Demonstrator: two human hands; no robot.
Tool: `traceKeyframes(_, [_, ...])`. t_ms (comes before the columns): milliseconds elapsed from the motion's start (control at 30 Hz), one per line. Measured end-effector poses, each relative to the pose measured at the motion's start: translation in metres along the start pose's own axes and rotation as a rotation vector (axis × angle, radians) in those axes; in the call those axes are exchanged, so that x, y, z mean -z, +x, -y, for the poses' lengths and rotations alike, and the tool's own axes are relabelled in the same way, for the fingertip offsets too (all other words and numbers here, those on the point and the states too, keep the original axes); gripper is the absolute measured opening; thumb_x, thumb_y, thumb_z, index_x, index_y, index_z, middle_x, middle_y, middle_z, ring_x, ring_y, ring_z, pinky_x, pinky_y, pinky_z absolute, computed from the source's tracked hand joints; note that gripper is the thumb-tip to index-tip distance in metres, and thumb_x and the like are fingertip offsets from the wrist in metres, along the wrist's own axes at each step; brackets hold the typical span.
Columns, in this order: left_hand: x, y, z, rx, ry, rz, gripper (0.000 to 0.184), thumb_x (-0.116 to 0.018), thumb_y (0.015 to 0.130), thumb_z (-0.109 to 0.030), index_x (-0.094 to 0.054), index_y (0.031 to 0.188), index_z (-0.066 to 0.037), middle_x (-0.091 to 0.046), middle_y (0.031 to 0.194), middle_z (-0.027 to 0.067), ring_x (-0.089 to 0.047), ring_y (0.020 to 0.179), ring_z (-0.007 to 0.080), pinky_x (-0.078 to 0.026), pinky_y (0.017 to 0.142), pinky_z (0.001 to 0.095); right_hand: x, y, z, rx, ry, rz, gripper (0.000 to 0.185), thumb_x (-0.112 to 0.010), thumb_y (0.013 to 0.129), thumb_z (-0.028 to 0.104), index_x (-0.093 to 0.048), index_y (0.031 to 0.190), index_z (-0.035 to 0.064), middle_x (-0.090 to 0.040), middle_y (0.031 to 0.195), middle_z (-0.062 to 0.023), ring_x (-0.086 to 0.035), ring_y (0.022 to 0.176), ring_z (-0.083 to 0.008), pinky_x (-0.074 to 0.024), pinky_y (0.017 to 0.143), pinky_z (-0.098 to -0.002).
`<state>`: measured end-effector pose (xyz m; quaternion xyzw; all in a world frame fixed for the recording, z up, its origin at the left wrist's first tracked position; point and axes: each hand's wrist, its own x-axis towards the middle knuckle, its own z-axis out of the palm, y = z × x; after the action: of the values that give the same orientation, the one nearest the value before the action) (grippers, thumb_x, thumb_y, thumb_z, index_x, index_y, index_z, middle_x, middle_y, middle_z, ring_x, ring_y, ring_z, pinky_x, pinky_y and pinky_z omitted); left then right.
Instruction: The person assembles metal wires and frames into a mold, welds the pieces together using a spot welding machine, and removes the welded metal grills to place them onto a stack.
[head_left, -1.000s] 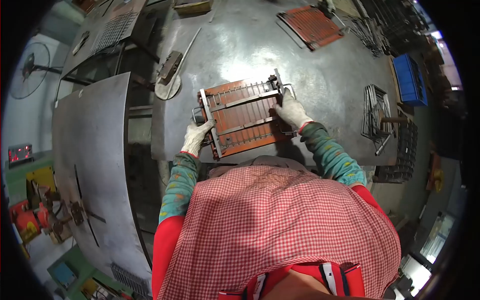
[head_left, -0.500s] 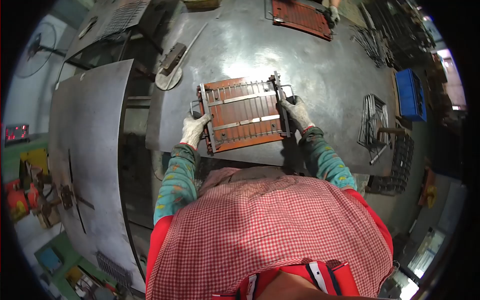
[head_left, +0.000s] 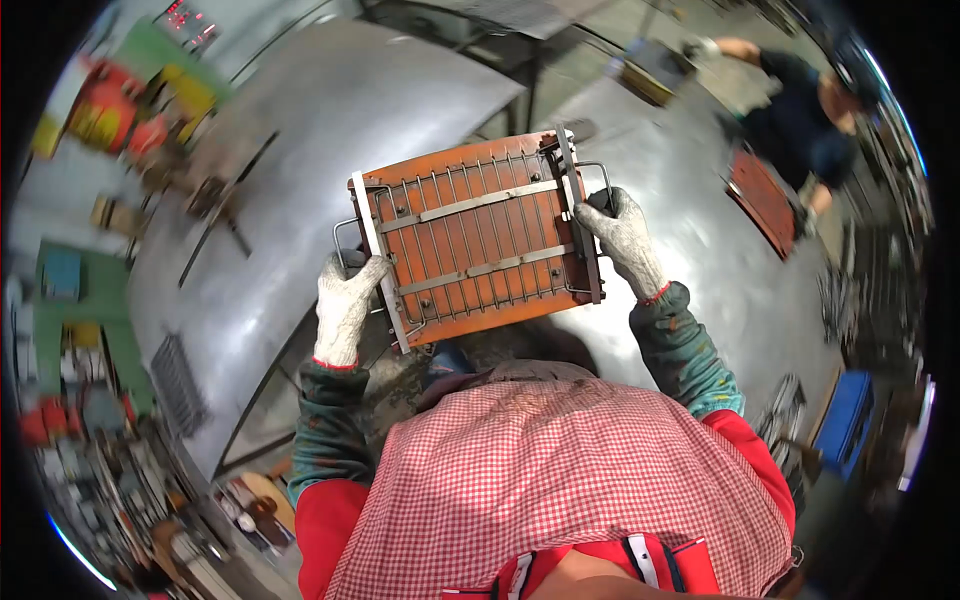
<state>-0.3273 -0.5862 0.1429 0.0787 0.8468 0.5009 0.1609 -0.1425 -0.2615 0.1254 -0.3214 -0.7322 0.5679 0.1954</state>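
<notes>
The red-brown board (head_left: 473,237) is held in the air before the apron (head_left: 570,450), gripped at its two ends by the closed left hand (head_left: 345,300) and right hand (head_left: 627,243). I count two flat strips (head_left: 470,207) across its thin rods (head_left: 480,240). One second board (head_left: 762,198) lies near the tabletop's (head_left: 690,250) far edge, beside one co-worker (head_left: 797,125). By the right edge is one blue bin (head_left: 843,422); its contents I cannot tell.

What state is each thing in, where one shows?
Left hand: gloved, gripping the brown board at its left end
Right hand: gloved, gripping the right end
Brown board: held at both ends
Red-brown board: lying on the metal table
Digital display: lit, too blurred to read
</notes>
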Motion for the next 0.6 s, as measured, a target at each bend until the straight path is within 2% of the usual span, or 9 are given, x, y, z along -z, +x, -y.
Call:
traceKeyframes(67, [0.04, -0.005, 0.006, 0.094, -0.039, -0.061, 0.038, -0.077, 0.074, -0.032, -0.059, 0.09, -0.002, -0.06, 0.072, 0.0036, -0.052, 0.059, 0.0096, -0.044, 0.052, 0.0255, -0.045, 0.013, 0.026, -0.056, -0.038, 0.141, 0.034, -0.071, 0.08, 0.024, -0.057, 0.095, -0.003, -0.063, 0.082, -0.0076, -0.058, 0.072, -0.0139, -0.0495, 0.065, -0.0298])
traceKeyframes(133, [0.089, -0.006, 0.015, 0.238, -0.08, -0.116, 0.037, -0.075, 0.076, -0.029, -0.06, 0.093, 0.0, -0.062, 0.074, 0.0048, -0.053, 0.059, 0.01, -0.045, 0.052, 0.0255, -0.104, 0.033, 0.049, 0.027, -0.124, 0.304, 0.041, -0.071, 0.079, 0.025, -0.056, 0.102, -0.0057, -0.065, 0.087, -0.0121, -0.061, 0.075, -0.0171, -0.0508, 0.068, -0.0322])
traceKeyframes(200, [0.132, 0.005, 0.057, 0.193, -0.099, -0.189, 0.035, -0.074, 0.076, -0.027, -0.06, 0.093, 0.001, -0.062, 0.074, 0.0047, -0.053, 0.06, 0.0101, -0.045, 0.052, 0.0261, -0.172, 0.057, 0.059, -0.03, -0.277, 0.412, 0.051, -0.072, 0.077, 0.033, -0.056, 0.102, -0.0082, -0.065, 0.086, -0.017, -0.063, 0.078, -0.0215, -0.0513, 0.068, -0.0336])
traceKeyframes(267, [0.16, 0.014, 0.087, 0.216, -0.142, -0.229, 0.034, -0.074, 0.076, -0.027, -0.059, 0.091, 0.0, -0.061, 0.072, 0.0046, -0.052, 0.058, 0.0105, -0.044, 0.051, 0.027, -0.229, 0.068, 0.092, -0.036, -0.597, 0.476, 0.062, -0.071, 0.074, 0.042, -0.055, 0.101, -0.0112, -0.064, 0.084, -0.0212, -0.064, 0.076, -0.025, -0.0516, 0.066, -0.0348])
traceKeyframes(300, [0.171, 0.02, 0.104, 0.252, -0.206, -0.253, 0.034, -0.074, 0.075, -0.028, -0.059, 0.09, 0.0, -0.06, 0.071, 0.0045, -0.051, 0.056, 0.0107, -0.043, 0.05, 0.0275, -0.257, 0.088, 0.074, 0.028, -0.58, 0.551, 0.068, -0.069, 0.073, 0.045, -0.053, 0.102, -0.0141, -0.063, 0.083, -0.0234, -0.065, 0.073, -0.0272, -0.0517, 0.064, -0.0365])
traceKeyframes(400, [0.224, 0.058, 0.155, 0.296, -0.284, -0.314, 0.035, -0.075, 0.073, -0.029, -0.059, 0.086, 0.0, -0.059, 0.068, 0.005, -0.049, 0.051, 0.0116, -0.041, 0.047, 0.0286, -0.341, 0.09, 0.132, 0.017, -0.534, 0.707, 0.048, -0.067, 0.074, 0.036, -0.061, 0.084, -0.0109, -0.062, 0.07, -0.0181, -0.062, 0.063, -0.0225, -0.0505, 0.058, -0.0366])
traceKeyframes(433, [0.24, 0.071, 0.162, 0.303, -0.296, -0.334, 0.035, -0.074, 0.072, -0.028, -0.059, 0.086, 0.0, -0.059, 0.067, 0.0054, -0.05, 0.051, 0.012, -0.042, 0.047, 0.0288, -0.371, 0.105, 0.122, 0.109, -0.5, 0.669, 0.041, -0.067, 0.074, 0.032, -0.062, 0.077, -0.0087, -0.061, 0.066, -0.0149, -0.061, 0.06, -0.02, -0.0497, 0.056, -0.0355])
traceKeyframes(533, [0.266, 0.115, 0.185, 0.259, -0.37, -0.349, 0.033, -0.073, 0.07, -0.026, -0.062, 0.086, 0.001, -0.062, 0.068, 0.0076, -0.056, 0.054, 0.0153, -0.044, 0.049, 0.0303, -0.421, 0.132, 0.137, 0.032, -0.514, 0.645, 0.046, -0.068, 0.076, 0.034, -0.062, 0.086, -0.0106, -0.064, 0.071, -0.0143, -0.061, 0.06, -0.0218, -0.0504, 0.058, -0.0357])
traceKeyframes(600, [0.279, 0.131, 0.164, 0.277, -0.349, -0.362, 0.032, -0.074, 0.07, -0.026, -0.063, 0.085, 0.0, -0.062, 0.069, 0.0065, -0.056, 0.055, 0.016, -0.045, 0.051, 0.0301, -0.449, 0.161, 0.13, 0.103, -0.533, 0.659, 0.05, -0.069, 0.076, 0.036, -0.062, 0.091, -0.0115, -0.065, 0.075, -0.0162, -0.062, 0.063, -0.0232, -0.0509, 0.059, -0.0356])
